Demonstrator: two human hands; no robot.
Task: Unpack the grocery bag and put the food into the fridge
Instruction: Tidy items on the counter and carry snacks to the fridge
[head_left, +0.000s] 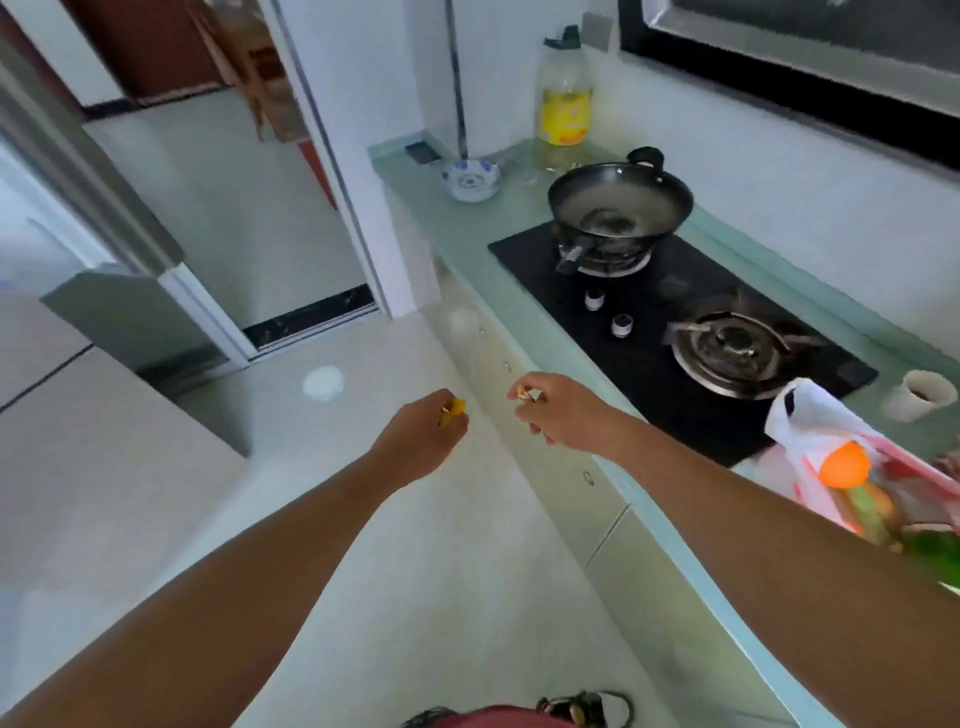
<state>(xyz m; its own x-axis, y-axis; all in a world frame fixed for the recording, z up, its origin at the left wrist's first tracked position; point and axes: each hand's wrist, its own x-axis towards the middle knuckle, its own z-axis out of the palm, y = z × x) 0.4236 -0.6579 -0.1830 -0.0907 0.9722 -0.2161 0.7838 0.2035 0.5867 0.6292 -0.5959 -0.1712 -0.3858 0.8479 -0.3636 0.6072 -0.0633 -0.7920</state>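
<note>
Here, the biggest thing is what seems to be the fridge (104, 197), a grey body at the left side, blurred; I cannot tell if its door is open. Opposite it runs the counter (519, 322) with the stove (649, 332). The bag (815, 431) sits on the counter at the near end, just beside the stove, well apart from the fridge. It is thin white plastic, slumped open, so it will be soft and give no support. I think it is better to take the items out one by one than to lift the bag by its wall.

Inside shows an orange fruit (844, 464), round and probably firm, easy to hold with the whole palm. The greens (935, 556) near it look light and easy to crush, so hold them loosely at the stems.

Both hands are out over the floor, away from the bag. The left hand (423, 441) has its fingers curled around a yellow piece (453, 410). The right hand (561, 415) pinches a small scrap (524, 396) between thumb and fingertip. Both pieces are tiny and surely weigh almost nothing; what they are I cannot tell.
</note>
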